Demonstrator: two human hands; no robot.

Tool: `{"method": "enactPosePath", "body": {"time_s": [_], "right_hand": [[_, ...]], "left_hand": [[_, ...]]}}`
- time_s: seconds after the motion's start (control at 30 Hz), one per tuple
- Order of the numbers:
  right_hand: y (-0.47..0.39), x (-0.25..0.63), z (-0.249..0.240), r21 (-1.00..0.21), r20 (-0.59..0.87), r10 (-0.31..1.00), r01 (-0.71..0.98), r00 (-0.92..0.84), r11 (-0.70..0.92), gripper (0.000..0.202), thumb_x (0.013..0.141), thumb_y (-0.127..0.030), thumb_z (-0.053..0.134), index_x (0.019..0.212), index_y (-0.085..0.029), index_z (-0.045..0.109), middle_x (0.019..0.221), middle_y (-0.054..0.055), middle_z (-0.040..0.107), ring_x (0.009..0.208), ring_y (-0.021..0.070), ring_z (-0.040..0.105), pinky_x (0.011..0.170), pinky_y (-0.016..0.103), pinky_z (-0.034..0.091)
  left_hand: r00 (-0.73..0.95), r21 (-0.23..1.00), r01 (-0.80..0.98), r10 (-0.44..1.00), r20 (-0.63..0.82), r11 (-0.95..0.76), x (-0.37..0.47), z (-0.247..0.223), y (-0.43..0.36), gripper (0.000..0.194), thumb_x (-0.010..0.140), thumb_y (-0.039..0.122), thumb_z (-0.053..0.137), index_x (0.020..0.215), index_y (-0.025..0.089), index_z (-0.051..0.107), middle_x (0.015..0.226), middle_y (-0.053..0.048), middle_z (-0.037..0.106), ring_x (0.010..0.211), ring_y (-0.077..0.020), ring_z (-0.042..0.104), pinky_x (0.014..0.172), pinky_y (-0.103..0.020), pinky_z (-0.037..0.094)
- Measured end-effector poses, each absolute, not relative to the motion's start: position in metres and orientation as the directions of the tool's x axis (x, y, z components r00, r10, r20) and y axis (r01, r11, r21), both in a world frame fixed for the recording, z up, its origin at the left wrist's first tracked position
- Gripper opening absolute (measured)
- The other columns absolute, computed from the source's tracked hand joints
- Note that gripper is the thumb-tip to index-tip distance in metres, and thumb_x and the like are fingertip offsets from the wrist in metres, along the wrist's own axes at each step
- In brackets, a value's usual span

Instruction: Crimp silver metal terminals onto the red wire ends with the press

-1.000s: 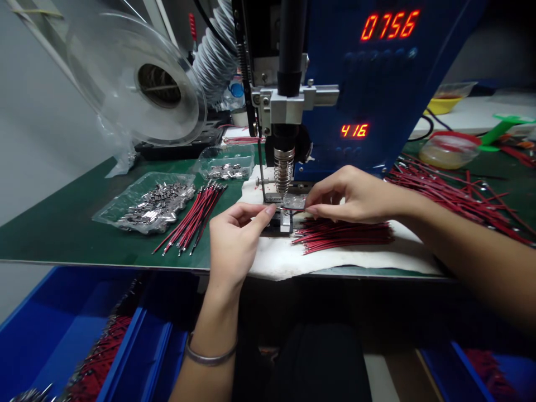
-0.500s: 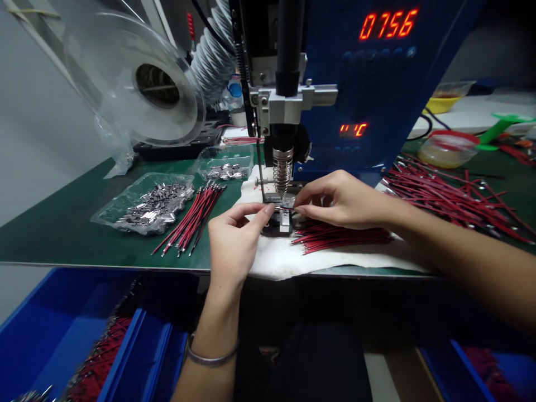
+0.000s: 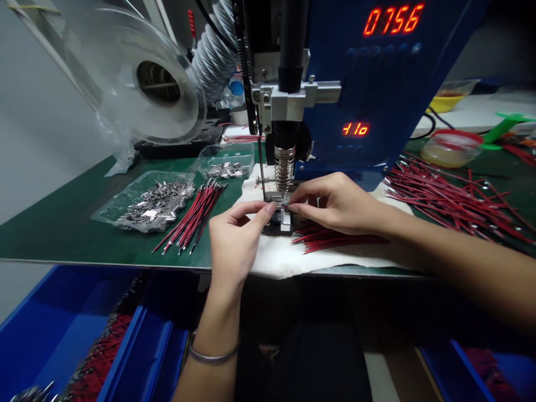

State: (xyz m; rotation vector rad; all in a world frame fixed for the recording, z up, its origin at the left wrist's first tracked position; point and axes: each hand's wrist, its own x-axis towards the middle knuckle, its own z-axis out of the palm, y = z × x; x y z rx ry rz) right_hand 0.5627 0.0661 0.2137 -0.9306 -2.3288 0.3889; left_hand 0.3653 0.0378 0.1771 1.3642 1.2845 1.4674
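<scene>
My left hand pinches a small metal connector between thumb and forefinger, at the left side of a little metal fixture. From the right, my right hand is closed in a pinch on the end of a thin wire, mostly hidden by the fingers, close to my left fingertips. Directly above both sets of fingertips stands the spring-wrapped tip of a soldering machine. Under my right hand a bundle of red and black wires lies on a white cloth.
Left of the hands are more wires, a clear tray of metal connectors and a second tray. A large wire pile lies at right, near a red-lidded tub. Blue bins sit below the table edge.
My right hand has moved slightly left, bringing its fingertips closer to my left hand. The lower red display reads differently. My left hand has barely shifted.
</scene>
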Motion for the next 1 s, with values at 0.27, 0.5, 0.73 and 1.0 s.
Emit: {"method": "enactPosePath", "body": {"time_s": [0.27,0.5,0.73,1.0], "right_hand": [[0.063,0.5665,0.2154,-0.371,0.493,0.631,0.512,-0.599,0.775,0.014,0.086,-0.019,0.059,0.091,-0.011,0.07,0.083,0.004,0.069,0.069,0.0103,0.06,0.066,0.021,0.044],[0.0607,0.5636,0.2132,-0.381,0.493,0.66,0.54,-0.568,0.75,0.014,0.085,-0.019,0.06,0.092,-0.012,0.07,0.08,0.001,0.069,0.062,0.0068,0.056,0.062,0.018,0.043],[0.0585,0.5597,0.2105,-0.387,0.532,0.657,0.537,-0.534,0.75,0.011,0.084,-0.017,0.061,0.088,-0.012,0.07,0.074,0.0,0.068,0.059,0.0056,0.055,0.057,0.017,0.041],[0.0597,0.5588,0.2081,-0.282,0.599,0.558,0.501,-0.575,0.818,0.01,0.085,-0.015,0.06,0.09,-0.012,0.067,0.08,0.003,0.068,0.065,0.0086,0.058,0.061,0.019,0.043]], "left_hand": [[-0.139,0.959,0.156,0.956,0.257,-0.235,0.3662,0.1792,0.0368,0.027,0.07,0.042,0.077,0.082,0.018,0.076,0.068,-0.004,0.065,0.057,-0.0102,0.051,0.051,-0.021,0.038],[-0.119,0.955,0.179,0.959,0.259,-0.235,0.3664,0.1786,0.0365,0.026,0.072,0.042,0.076,0.082,0.018,0.076,0.071,-0.005,0.067,0.059,-0.0116,0.055,0.054,-0.021,0.042],[-0.122,0.956,0.188,0.961,0.249,-0.224,0.3659,0.1791,0.0366,0.027,0.072,0.042,0.075,0.082,0.017,0.076,0.069,-0.005,0.066,0.056,-0.0111,0.053,0.052,-0.021,0.04],[-0.127,0.956,0.184,0.959,0.253,-0.228,0.3664,0.1793,0.0359,0.029,0.073,0.042,0.074,0.083,0.015,0.075,0.065,-0.005,0.063,0.053,-0.0111,0.049,0.049,-0.022,0.036]]}}
